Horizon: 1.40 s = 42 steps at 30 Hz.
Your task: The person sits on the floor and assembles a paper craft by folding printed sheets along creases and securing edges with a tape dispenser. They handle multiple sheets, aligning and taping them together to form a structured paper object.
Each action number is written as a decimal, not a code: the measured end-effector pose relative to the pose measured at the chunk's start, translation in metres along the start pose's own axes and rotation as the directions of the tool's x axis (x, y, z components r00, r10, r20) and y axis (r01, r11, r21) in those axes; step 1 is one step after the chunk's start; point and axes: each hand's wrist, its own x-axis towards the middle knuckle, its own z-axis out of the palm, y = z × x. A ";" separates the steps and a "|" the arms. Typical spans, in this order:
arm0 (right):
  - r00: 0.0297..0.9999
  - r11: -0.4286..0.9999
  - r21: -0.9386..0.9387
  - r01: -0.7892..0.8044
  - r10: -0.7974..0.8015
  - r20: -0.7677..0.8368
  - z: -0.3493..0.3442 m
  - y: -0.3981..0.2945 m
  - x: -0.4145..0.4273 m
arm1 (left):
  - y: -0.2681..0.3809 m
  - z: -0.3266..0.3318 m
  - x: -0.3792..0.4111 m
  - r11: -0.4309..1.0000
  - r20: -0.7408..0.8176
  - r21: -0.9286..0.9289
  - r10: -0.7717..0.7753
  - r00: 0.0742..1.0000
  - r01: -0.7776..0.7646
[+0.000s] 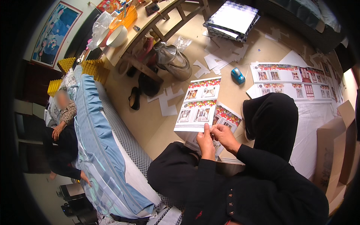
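Note:
A folded sheet of printed card (pixel 197 108) with pictures of windows and coloured flower garlands rises above my lap. My left hand (pixel 206 144) grips its lower edge, thumb on the printed face. Close beside it, my right hand (pixel 227 138) pinches at the card's lower right edge with thumb and finger; what lies between those fingertips is too small to tell. Another printed panel (pixel 227 116) slants behind my right hand, partly covered by it; whether it joins the held card is hidden.
A blue tape dispenser (pixel 238 76) sits on the floor past my knee. More printed sheets (pixel 289 81) lie at the right by a cardboard box (pixel 332 146). Paper offcuts (pixel 168 101), a metal flask (pixel 173 60) and checked boxes (pixel 233 19) stand ahead. A person (pixel 60 118) sits on the left bed.

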 end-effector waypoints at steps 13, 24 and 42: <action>0.957 0.960 0.274 -0.055 0.129 -0.258 -0.022 0.010 0.036 | 0.007 -0.007 -0.010 0.988 -0.085 -0.124 -0.101 0.991 0.090; 0.993 0.990 0.133 -0.038 0.052 -0.107 -0.017 0.016 0.039 | 0.010 -0.025 -0.014 0.995 -0.131 -0.038 -0.102 0.986 0.097; 0.996 0.994 -0.058 -0.088 0.089 0.017 -0.017 0.023 0.037 | 0.012 -0.033 -0.014 0.995 -0.132 -0.069 -0.084 0.988 0.076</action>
